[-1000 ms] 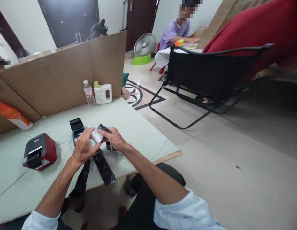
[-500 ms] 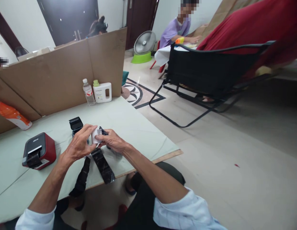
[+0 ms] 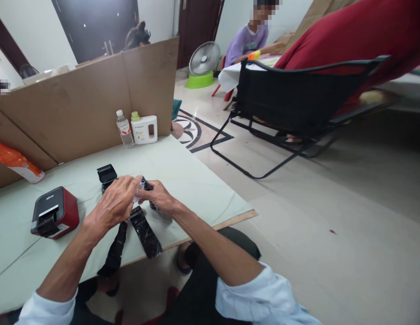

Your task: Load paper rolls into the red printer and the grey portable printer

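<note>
Left hand (image 3: 117,205), right hand (image 3: 159,197), gripping small roll (image 3: 139,186)

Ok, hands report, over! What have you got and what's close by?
Left hand and right hand both pinch a small white roll. Black ribbon trails off the table edge. Open black printer just behind; red printer sits apart.

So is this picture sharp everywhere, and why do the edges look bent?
Head view: even, soft indoor light; glare spots on the dark door. Both hands look fairly sharp, but the small thing they hold is hard to make out. The cardboard screen and black chair bow, a wide-lens stretch.
</note>
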{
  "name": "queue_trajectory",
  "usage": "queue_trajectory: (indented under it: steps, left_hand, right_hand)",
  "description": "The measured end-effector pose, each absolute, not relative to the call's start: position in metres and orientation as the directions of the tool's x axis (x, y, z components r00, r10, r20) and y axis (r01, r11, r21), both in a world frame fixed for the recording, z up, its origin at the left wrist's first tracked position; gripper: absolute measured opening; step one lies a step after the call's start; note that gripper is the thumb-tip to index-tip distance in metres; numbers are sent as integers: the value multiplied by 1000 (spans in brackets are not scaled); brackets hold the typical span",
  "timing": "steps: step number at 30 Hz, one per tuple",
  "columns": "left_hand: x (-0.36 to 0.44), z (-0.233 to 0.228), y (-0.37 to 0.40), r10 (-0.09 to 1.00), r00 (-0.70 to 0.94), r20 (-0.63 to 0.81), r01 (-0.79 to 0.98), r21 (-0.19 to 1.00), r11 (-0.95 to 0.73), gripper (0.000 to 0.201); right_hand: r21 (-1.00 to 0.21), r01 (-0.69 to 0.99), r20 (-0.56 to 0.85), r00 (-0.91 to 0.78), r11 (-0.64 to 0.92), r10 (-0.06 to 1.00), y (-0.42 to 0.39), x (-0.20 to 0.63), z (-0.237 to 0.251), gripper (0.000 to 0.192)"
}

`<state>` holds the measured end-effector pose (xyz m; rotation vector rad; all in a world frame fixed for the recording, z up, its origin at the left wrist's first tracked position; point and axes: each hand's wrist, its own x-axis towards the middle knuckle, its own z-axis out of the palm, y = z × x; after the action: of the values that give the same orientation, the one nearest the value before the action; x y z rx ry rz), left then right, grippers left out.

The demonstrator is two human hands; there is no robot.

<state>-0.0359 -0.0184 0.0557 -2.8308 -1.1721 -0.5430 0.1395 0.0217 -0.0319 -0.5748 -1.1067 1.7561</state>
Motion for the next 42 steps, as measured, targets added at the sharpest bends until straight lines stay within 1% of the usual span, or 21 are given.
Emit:
queue_trajectory:
  steps: [2, 5, 7, 9, 12, 13, 14, 16, 19, 21, 22, 24, 26, 28, 30, 33, 35, 36, 38, 40, 42]
  left_hand:
    - [-35, 53, -20, 680, 641, 356, 665, 185, -723, 75]
    - [-37, 43, -22, 694, 544, 471, 525, 455, -720, 82]
    - [-38, 39, -23, 705, 477, 524, 459, 536, -709, 85]
    - [-39, 41, -24, 680, 502, 535, 510, 452, -732, 83]
    - [-38, 50, -24, 653, 632, 417, 660, 151, -736, 73]
    - [-38, 52, -24, 655, 658, 373, 680, 82, -729, 72]
    - [-38, 53, -24, 654, 667, 357, 683, 58, -728, 72]
    - [-37, 51, -24, 645, 643, 413, 651, 150, -744, 74]
    - [-36, 43, -25, 654, 522, 548, 514, 409, -754, 80]
    - [-35, 41, -26, 657, 491, 572, 472, 460, -752, 81]
    - [-35, 43, -26, 645, 511, 568, 486, 429, -762, 81]
    - [-35, 50, -25, 606, 591, 532, 548, 286, -786, 79]
    - [-35, 58, -24, 580, 673, 459, 600, 121, -791, 79]
    - [-35, 64, -24, 581, 712, 394, 624, 25, -781, 78]
    - [-36, 63, -24, 594, 706, 386, 628, 49, -777, 79]
    - [-37, 55, -26, 617, 614, 492, 577, 253, -776, 82]
    - [-38, 51, -27, 621, 557, 552, 542, 325, -775, 82]
    - [-39, 50, -27, 608, 558, 564, 540, 310, -783, 81]
    - [-39, 53, -28, 566, 616, 549, 552, 211, -806, 78]
    - [-39, 60, -29, 531, 686, 497, 561, 104, -821, 76]
    - [-37, 68, -30, 530, 727, 436, 574, 38, -818, 74]
  right_hand:
    - [-845, -503, 85, -463, -183, 882, 21, 141, -31, 48]
    - [-753, -578, 92, -565, -314, 820, 17, 143, -28, 55]
    - [-721, -591, 110, -613, -362, 783, 16, 143, -28, 57]
    - [-745, -574, 107, -605, -339, 789, 17, 143, -28, 55]
    - [-852, -488, 108, -515, -188, 851, 21, 142, -30, 45]
    - [-873, -466, 116, -484, -144, 867, 22, 142, -30, 44]
    - [-878, -462, 121, -468, -125, 876, 23, 142, -30, 43]
    - [-846, -504, 117, -493, -174, 862, 23, 143, -28, 45]
    - [-757, -568, 120, -606, -323, 786, 20, 146, -25, 54]
    - [-731, -576, 126, -640, -365, 758, 18, 147, -24, 56]
    - [-731, -578, 124, -635, -363, 762, 19, 147, -25, 55]
    - [-753, -572, 118, -604, -326, 788, 20, 146, -26, 52]
    - [-802, -546, 130, -555, -242, 821, 22, 146, -27, 48]
    - [-853, -501, 153, -513, -149, 845, 24, 146, -28, 44]
    - [-863, -488, 156, -504, -131, 849, 24, 146, -27, 45]
    - [-799, -545, 133, -570, -253, 811, 21, 145, -25, 52]
    - [-768, -561, 128, -607, -309, 784, 19, 144, -24, 55]
    - [-765, -563, 127, -609, -314, 783, 18, 143, -24, 54]
    - [-773, -561, 125, -592, -296, 796, 18, 142, -25, 52]
    - [-789, -556, 133, -568, -260, 812, 19, 141, -27, 49]
    - [-812, -542, 154, -555, -215, 818, 20, 141, -29, 46]
